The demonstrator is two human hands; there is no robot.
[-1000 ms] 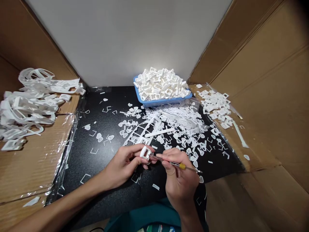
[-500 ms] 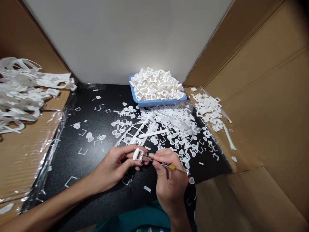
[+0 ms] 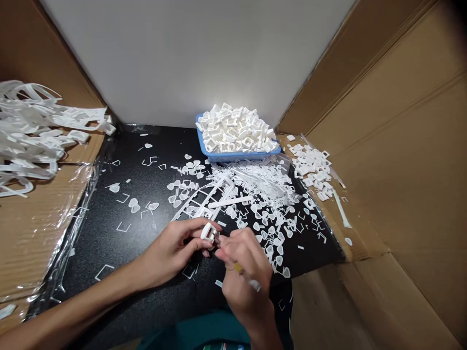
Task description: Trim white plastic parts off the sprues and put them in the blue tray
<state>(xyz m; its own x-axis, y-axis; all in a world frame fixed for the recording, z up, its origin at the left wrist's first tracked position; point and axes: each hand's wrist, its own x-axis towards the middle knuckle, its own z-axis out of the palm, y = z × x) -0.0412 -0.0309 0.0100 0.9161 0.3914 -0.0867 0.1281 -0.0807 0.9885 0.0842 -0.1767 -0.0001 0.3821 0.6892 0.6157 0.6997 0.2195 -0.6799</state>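
Note:
My left hand [image 3: 186, 244] pinches a small white plastic frame piece [image 3: 206, 232] with an opening in it, just above the black table. Against the right side of that piece rests the tip of a slim metal hand tool with a yellow band [image 3: 239, 268]. My right hand [image 3: 248, 272] is closed round the tool, its fingers wrapped over most of the shaft. Motion blurs the tool's rear end, and its exact kind cannot be made out. Behind my hands lie a white ladder-like plastic strip [image 3: 204, 206] and a white stick [image 3: 230, 201].
A blue tray [image 3: 241, 156] heaped with white plastic pieces stands against the grey wall. Flat white scraps [image 3: 270, 214] litter the black table [image 3: 109, 301]. White pieces [image 3: 313, 167] lie on cardboard at right; looped white strips [image 3: 29, 131] are piled at left.
My right hand has shifted left, closer to the white frame piece, and the tool has turned so its rear end points more downward. My left hand keeps its hold.

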